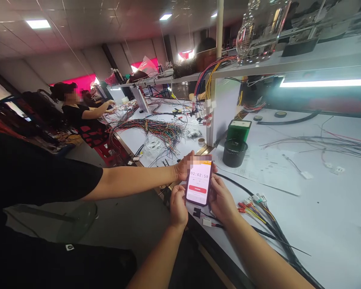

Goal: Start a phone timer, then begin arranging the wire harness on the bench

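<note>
Both hands (198, 204) hold a phone (198, 182).

- Long white workbench (333, 208) beneath an upper shelf (303, 60) (underside strip light (325, 83) lit).
- Ceiling panel lights (38, 24); grey floor (123, 216).

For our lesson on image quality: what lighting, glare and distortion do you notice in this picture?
Head view: the strip lamp under the shelf glares white; the phone screen glows between left hand and right hand; wide-angle distortion bends the white bench; the left foreground is dark.

Lit phone (198, 182), upright, timer showing
</note>
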A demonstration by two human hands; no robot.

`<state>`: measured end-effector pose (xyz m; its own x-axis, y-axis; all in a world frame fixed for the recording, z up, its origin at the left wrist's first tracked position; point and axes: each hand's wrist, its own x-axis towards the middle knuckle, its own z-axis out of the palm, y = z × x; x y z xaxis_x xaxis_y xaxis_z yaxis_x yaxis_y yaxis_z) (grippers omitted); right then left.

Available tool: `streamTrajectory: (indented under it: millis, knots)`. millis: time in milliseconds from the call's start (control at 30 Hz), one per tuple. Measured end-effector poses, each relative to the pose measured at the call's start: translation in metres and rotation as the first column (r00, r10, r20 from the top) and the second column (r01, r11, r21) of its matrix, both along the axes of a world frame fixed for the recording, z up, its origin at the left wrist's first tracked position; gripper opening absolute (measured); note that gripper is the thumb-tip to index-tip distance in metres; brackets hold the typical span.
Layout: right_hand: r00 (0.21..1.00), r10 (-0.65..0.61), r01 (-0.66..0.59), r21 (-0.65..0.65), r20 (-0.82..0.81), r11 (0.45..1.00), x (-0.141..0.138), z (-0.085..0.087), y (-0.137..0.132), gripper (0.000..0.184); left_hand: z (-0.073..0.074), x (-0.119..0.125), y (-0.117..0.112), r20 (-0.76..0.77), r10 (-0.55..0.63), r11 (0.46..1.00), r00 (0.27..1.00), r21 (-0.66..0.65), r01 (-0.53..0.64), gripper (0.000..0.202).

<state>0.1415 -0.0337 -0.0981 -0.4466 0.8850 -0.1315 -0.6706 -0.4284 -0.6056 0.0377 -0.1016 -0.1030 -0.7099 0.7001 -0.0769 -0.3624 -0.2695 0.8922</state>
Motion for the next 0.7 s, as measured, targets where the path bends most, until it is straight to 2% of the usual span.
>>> streamTrajectory:
  millis: [200, 333, 400, 467, 533, 600, 667, 700]
  knots:
    - [0.996, -0.072, 0.064, 0.132, 0.055, 0.989, -0.003, 0.007, -0.005, 0.034, -0.002, -0.004, -0.001, 0.071, 0.049, 0.994, 0.996, 0.09, -0.055, 0.01]
    - [0.969, -0.181, 0.143, 0.215, 0.169, 0.966, 0.001, 0.028, -0.012, 0.039, -0.001, -0.006, 0.0, 0.082, 0.101, 0.984, 0.992, 0.141, -0.111, 0.012]
    - [0.932, -0.187, 0.091, 0.299, 0.31, 0.95, 0.016, 0.043, -0.016, 0.039, -0.001, -0.007, 0.002, 0.062, 0.118, 0.977, 0.991, 0.174, -0.127, 0.014]
    - [0.846, -0.174, -0.068, 0.426, 0.504, 0.902, 0.044, 0.055, -0.022, 0.04, -0.001, -0.008, 0.002, 0.031, 0.134, 0.97, 0.99, 0.203, -0.137, 0.017]
    - [0.69, -0.239, -0.278, 0.554, 0.683, 0.785, 0.083, 0.058, -0.029, 0.041, -0.002, -0.008, 0.002, 0.004, 0.149, 0.964, 0.989, 0.222, -0.146, 0.017]
    - [0.481, -0.439, -0.48, 0.648, 0.758, 0.592, 0.13, 0.048, -0.039, 0.043, -0.003, -0.008, 0.001, -0.015, 0.172, 0.958, 0.985, 0.236, -0.163, 0.012]
    - [0.311, -0.675, -0.627, 0.678, 0.669, 0.383, 0.18, 0.023, -0.052, 0.05, -0.002, -0.008, -0.002, -0.046, 0.188, 0.952, 0.981, 0.253, -0.171, 0.008]
    - [0.244, -0.762, -0.67, 0.672, 0.6, 0.315, 0.204, 0.007, -0.058, 0.055, -0.001, -0.008, -0.004, -0.069, 0.187, 0.951, 0.98, 0.263, -0.163, 0.011]
